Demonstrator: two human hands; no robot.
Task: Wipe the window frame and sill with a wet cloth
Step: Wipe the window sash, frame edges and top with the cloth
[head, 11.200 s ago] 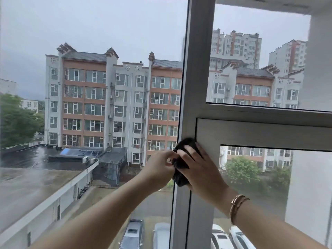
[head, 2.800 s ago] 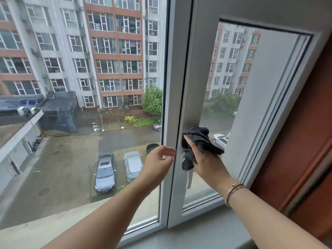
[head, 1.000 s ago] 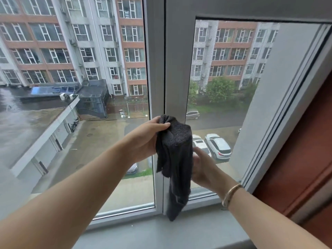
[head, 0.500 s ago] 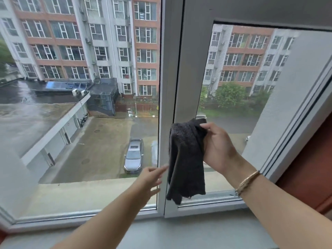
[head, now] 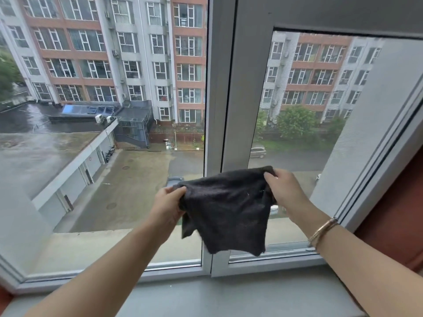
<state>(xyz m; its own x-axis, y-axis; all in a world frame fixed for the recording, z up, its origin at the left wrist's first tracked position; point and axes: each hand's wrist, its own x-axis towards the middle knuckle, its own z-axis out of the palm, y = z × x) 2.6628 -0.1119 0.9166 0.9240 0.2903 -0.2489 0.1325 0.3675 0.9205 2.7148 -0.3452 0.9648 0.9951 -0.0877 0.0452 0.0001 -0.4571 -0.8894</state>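
A dark grey cloth [head: 225,209] hangs spread out in the air in front of the grey window frame [head: 225,92]. My left hand [head: 167,208] pinches its upper left corner and my right hand [head: 285,191] pinches its upper right corner. The cloth's lower edge dangles just above the bottom rail of the frame [head: 270,263]. The grey sill [head: 229,296] runs below my arms. The cloth hides part of the frame's central upright.
A large fixed pane [head: 103,133] is on the left and a smaller sash pane [head: 304,133] on the right. A reddish-brown wall [head: 398,225] borders the window on the right. A bracelet [head: 322,228] circles my right wrist.
The cloth hung bunched from my right hand alone; now my left hand has taken its other corner and both hands have spread it wide.
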